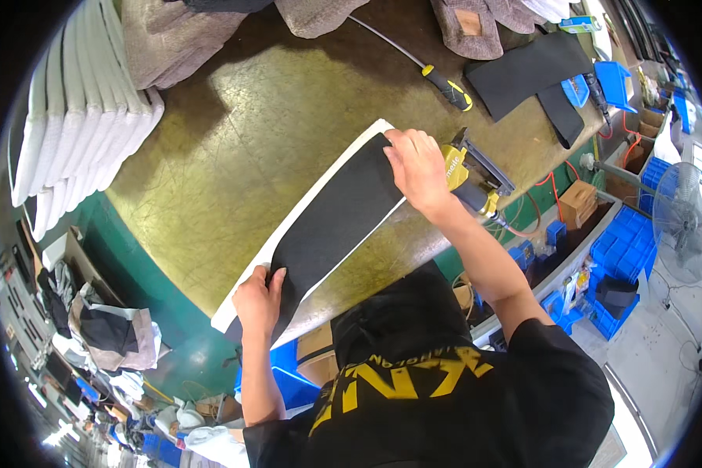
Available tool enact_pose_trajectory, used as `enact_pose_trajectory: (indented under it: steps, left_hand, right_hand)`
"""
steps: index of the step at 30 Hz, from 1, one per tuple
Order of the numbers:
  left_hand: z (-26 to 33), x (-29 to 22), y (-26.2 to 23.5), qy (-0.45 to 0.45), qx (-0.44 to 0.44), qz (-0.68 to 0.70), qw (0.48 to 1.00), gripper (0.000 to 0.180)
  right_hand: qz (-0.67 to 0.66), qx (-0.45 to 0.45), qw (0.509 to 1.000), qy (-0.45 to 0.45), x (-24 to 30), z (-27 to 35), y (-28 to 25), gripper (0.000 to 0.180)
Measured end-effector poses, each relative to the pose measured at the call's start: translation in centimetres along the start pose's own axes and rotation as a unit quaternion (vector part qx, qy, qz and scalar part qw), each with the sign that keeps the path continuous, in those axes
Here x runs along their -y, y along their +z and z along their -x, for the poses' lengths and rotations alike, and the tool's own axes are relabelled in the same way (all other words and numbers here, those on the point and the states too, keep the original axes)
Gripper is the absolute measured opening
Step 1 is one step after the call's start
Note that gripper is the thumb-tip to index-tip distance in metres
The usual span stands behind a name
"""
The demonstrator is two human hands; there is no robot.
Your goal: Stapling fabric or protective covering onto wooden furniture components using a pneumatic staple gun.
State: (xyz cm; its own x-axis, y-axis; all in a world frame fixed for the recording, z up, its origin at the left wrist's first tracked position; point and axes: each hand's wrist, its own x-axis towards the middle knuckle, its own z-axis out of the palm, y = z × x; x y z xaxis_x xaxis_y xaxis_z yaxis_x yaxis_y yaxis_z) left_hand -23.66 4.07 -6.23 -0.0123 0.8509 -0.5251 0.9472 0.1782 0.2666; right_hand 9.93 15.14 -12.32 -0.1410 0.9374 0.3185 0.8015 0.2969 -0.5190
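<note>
A long white padded panel (331,173) lies slanted across the table near its front edge. On top of it is a black fabric strip (335,207), narrower than the panel. My left hand (259,303) is closed on the near left end, its thumb pressing on the black fabric. At the far right end my right hand (420,170) has its fingers curled over the strip's corner; the undersides of the fingers are hidden. Just right of that hand rests a yellow and black air stapler (469,178) with a hose. Farther back lies a screwdriver (448,88) with a long shaft.
White padded panels (86,109) stand stacked at the left. Brown upholstered pieces (175,39) sit along the back of the worn table (210,156). Black fabric pieces (526,70) lie back right. Blue crates (622,242) and a fan (680,210) stand beyond the right side.
</note>
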Motion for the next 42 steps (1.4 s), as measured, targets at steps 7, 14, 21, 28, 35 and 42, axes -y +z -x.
enact_pose_trajectory:
  steps: [7, 14, 21, 28, 35, 42]
  left_hand:
    - [-0.2, -4.2, -1.2, 0.028, -0.124, -0.099, 0.987, 0.042]
    - [-7.3, -15.5, 4.0, 0.287, -0.161, -0.038, 0.944, 0.068]
    - [-8.5, -17.7, 5.9, 0.287, -0.157, -0.075, 0.942, 0.071]
    - [-8.5, -17.2, 5.9, 0.272, -0.148, -0.096, 0.946, 0.076]
    - [-8.3, -17.7, 6.0, 0.270, -0.161, -0.089, 0.945, 0.073]
    - [-8.4, -17.4, 6.5, 0.274, -0.167, -0.061, 0.945, 0.071]
  right_hand:
    - [0.018, 0.042, 0.999, 0.016, -0.6, 0.0, -0.1, 0.049]
    - [-0.105, 0.043, 0.989, 0.096, -0.1, -0.4, 0.2, 0.045]
    - [-0.188, 0.047, 0.971, 0.142, -1.8, -0.3, -1.0, 0.038]
    - [-0.069, 0.029, 0.980, 0.185, -1.0, 6.0, -10.7, 0.052]
    - [0.140, 0.175, 0.954, 0.198, -2.6, 9.9, -10.3, 0.086]
    - [0.022, 0.266, 0.940, 0.214, -4.6, 7.0, -13.5, 0.078]
